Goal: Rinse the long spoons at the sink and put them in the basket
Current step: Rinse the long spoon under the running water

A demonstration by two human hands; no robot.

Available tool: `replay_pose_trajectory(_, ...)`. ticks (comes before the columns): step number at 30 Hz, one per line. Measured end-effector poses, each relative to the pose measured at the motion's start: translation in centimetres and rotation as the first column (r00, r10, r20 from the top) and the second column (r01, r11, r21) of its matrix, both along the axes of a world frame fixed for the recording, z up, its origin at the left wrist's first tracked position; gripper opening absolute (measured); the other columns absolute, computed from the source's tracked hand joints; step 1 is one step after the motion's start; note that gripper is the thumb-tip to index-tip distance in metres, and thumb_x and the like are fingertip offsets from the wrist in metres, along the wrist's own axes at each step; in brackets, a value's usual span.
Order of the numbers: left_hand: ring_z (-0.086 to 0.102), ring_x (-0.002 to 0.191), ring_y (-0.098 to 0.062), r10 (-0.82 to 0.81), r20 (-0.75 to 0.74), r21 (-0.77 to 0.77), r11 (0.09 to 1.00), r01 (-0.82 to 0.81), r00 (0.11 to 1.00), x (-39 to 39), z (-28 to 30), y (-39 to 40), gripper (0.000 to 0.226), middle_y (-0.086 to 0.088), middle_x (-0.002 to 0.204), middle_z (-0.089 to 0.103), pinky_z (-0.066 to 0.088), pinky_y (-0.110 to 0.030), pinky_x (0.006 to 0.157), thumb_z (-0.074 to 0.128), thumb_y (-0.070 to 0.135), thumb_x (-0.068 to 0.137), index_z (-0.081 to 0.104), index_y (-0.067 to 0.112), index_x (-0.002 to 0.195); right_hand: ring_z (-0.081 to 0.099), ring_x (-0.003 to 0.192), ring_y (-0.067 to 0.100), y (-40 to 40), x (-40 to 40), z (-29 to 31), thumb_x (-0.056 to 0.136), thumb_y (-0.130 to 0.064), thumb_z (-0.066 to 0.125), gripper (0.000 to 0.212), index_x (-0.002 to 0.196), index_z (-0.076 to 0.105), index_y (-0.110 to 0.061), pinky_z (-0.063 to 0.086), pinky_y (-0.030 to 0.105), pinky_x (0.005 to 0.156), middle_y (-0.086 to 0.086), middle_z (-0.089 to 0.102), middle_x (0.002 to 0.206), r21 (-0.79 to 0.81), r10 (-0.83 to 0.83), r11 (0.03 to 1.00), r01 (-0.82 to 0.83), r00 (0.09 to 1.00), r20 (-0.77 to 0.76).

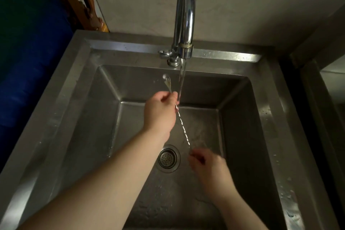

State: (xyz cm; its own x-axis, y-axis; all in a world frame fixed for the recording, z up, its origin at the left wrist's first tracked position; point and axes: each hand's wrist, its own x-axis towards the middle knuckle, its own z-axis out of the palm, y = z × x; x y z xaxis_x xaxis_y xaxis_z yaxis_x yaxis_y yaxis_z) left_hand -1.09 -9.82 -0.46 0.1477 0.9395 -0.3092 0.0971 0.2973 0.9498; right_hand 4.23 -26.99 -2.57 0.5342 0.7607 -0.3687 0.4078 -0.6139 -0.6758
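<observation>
A long metal spoon with a twisted handle (pixel 182 126) stretches over the steel sink (pixel 78 73). Its bowl points up and away at the far left of the water stream. My left hand (pixel 160 112) pinches the handle just below the bowl. My right hand (pixel 207 166) grips the lower end of the handle near the drain. Water runs from the chrome tap (pixel 184 15) and falls right beside my left fingers and the spoon's upper handle. No basket is in view.
The round drain strainer (pixel 169 158) sits in the sink floor between my forearms. A blue and green object (pixel 28 58) stands left of the sink. A wooden piece (pixel 87 5) leans at the back left. A dark gap (pixel 291 84) borders the sink's right side.
</observation>
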Motion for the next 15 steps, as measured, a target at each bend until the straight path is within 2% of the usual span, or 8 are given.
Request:
replay_pose_trajectory(1,0.057,0.054,-0.008,-0.013,-0.008,0.022,1.000,0.013,1.000,0.0,0.0,0.2,0.022,0.007,0.063,0.066,0.049,-0.033,0.063,0.060,0.024,0.095,0.065,0.020,0.074,0.059,0.059,-0.004,-0.4,-0.7,-0.6,0.084,-0.030,0.069,0.022,0.091,0.057,-0.047,0.043,0.013,0.055,-0.014,0.062,0.058,-0.030,-0.002,1.000,0.001,1.000,-0.022)
replay_pose_trajectory(2,0.057,0.054,-0.009,-0.022,-0.008,0.040,0.999,0.022,1.000,0.0,0.1,0.5,0.024,0.008,0.061,0.066,0.048,-0.032,0.063,0.059,0.026,0.096,0.065,0.020,0.073,0.057,0.057,-0.007,-0.9,-1.2,-1.2,0.084,-0.029,0.068,0.021,0.088,0.058,-0.046,0.041,0.012,0.053,-0.011,0.062,0.058,-0.057,-0.020,0.998,0.016,0.998,-0.056)
replay_pose_trajectory(5,0.058,0.056,-0.005,-0.131,-0.055,0.105,0.985,0.136,0.990,0.3,0.6,0.7,0.022,0.012,0.061,0.068,0.050,-0.032,0.064,0.058,0.033,0.091,0.067,0.028,0.071,0.053,0.055,-0.003,-1.7,-2.4,-2.2,0.084,-0.026,0.067,0.008,0.078,0.065,-0.031,0.039,0.016,0.051,-0.007,0.063,0.062,-0.076,-0.083,0.995,0.072,0.984,-0.157)
replay_pose_trajectory(7,0.058,0.055,-0.004,-0.237,-0.157,0.144,0.955,0.260,0.959,0.5,0.6,0.0,0.022,0.014,0.061,0.067,0.048,-0.029,0.061,0.057,0.045,0.086,0.066,0.034,0.069,0.053,0.054,0.002,-2.0,-2.9,-2.5,0.086,-0.028,0.064,0.015,0.071,0.064,-0.025,0.036,0.018,0.048,-0.007,0.061,0.058,-0.089,-0.081,0.994,0.071,0.990,-0.118)
replay_pose_trajectory(10,0.063,0.059,-0.009,-0.308,-0.306,0.168,0.914,0.370,0.901,0.6,0.6,-0.5,0.027,0.013,0.058,0.065,0.044,-0.026,0.057,0.055,0.051,0.084,0.066,0.030,0.071,0.061,0.065,0.014,-2.4,-3.6,-2.8,0.089,-0.025,0.062,0.015,0.076,0.068,-0.019,0.043,0.030,0.058,-0.001,0.065,0.069,-0.044,-0.087,0.995,0.088,0.996,0.025)
replay_pose_trajectory(12,0.068,0.071,-0.012,-0.327,-0.366,0.141,0.906,0.400,0.871,0.5,0.4,-0.4,0.022,0.011,0.071,0.069,0.046,-0.026,0.060,0.056,0.044,0.088,0.069,0.028,0.084,0.060,0.070,0.021,-2.7,-3.7,-3.6,0.090,-0.020,0.062,0.016,0.076,0.066,-0.013,0.043,0.035,0.061,0.001,0.064,0.074,-0.029,-0.104,0.994,0.106,0.992,0.073)
replay_pose_trajectory(14,0.068,0.091,-0.015,-0.345,-0.414,0.082,0.908,0.412,0.842,0.2,0.0,-0.3,0.022,0.008,0.096,0.072,0.051,-0.029,0.074,0.056,0.037,0.092,0.065,0.025,0.108,0.059,0.071,0.023,-2.8,-3.6,-5.1,0.090,-0.017,0.061,0.016,0.076,0.066,-0.009,0.044,0.036,0.062,0.004,0.064,0.077,-0.043,-0.119,0.992,0.123,0.990,0.080)
replay_pose_trajectory(15,0.067,0.096,-0.017,-0.351,-0.447,0.081,0.900,0.428,0.823,0.0,-0.2,-0.3,0.026,0.005,0.104,0.070,0.051,-0.032,0.079,0.055,0.034,0.092,0.061,0.023,0.115,0.060,0.072,0.024,-2.7,-3.5,-6.1,0.090,-0.016,0.060,0.016,0.077,0.066,-0.008,0.044,0.036,0.063,0.006,0.065,0.078,-0.069,-0.121,0.990,0.126,0.990,0.074)
